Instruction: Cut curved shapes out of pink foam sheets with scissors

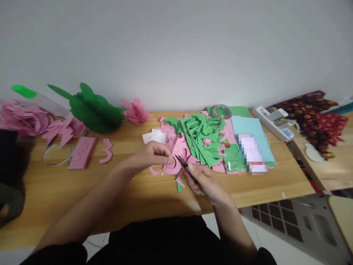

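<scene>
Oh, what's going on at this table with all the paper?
A person works at a light wooden table. Their left hand pinches a curved pink paper cut-out, while the right hand holds small dark scissors with the blades at its edge. A heap of green and pink paper scraps lies just behind.

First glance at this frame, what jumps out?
A heap of green and pink scraps sits mid-table on the wooden table. Just in front of it, the left hand pinches a pink curved piece and the right hand holds small scissors against it. A green honeycomb shape stands back left.
</scene>
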The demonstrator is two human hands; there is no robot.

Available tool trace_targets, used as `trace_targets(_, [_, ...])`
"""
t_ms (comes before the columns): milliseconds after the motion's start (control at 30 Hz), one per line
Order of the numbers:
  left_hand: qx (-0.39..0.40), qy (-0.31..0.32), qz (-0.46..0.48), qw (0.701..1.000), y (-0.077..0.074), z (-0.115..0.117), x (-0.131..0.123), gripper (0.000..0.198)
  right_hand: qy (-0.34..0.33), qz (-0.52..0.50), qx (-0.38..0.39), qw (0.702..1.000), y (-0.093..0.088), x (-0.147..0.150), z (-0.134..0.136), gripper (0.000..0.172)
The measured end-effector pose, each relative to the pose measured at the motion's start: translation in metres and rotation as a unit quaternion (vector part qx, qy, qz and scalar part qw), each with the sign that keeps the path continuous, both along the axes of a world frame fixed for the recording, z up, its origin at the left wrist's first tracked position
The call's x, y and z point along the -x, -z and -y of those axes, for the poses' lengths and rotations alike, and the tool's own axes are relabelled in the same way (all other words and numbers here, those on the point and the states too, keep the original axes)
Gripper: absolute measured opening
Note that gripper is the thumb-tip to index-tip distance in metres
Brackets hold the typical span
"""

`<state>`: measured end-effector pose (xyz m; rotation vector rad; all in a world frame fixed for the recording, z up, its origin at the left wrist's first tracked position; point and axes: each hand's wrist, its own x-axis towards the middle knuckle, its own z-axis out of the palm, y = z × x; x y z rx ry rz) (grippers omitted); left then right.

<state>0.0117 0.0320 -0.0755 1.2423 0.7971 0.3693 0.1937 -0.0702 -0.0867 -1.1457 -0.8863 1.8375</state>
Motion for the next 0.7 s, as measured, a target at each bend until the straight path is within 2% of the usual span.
trace_targets(133, [-0.006,-0.05,0.02,0.999,0.025,0.02,-0.007,0.017,0.074,0.062,-0.033,0.995,0.014,0.0,0.007,0.053])
trace_targets(267, [-0.047,-0.063,0.019,0.997,0.033,0.031,-0.015,0.02,0.173,0.142,-0.064,0.973,0.019,0.007,0.007,0.043])
trace_targets(400, [-0.115,-0.069,-0.015,0.991,0.034,0.032,-0.018,0.02,0.183,0.132,-0.047,0.973,0.027,0.007,0.005,0.033])
trace_targets(500, [-0.176,-0.073,-0.066,0.979,0.034,0.026,-0.02,0.019,0.211,0.132,-0.051,0.967,0.03,-0.003,0.003,0.032])
trace_targets(567, [-0.222,-0.079,-0.108,0.966,0.032,0.022,-0.023,0.018,0.212,0.137,-0.064,0.965,0.026,-0.012,0.002,0.033])
trace_targets(700, [-0.308,-0.093,-0.173,0.931,0.023,0.017,-0.03,0.014,0.157,0.157,-0.094,0.97,0.006,-0.026,0.0,0.031])
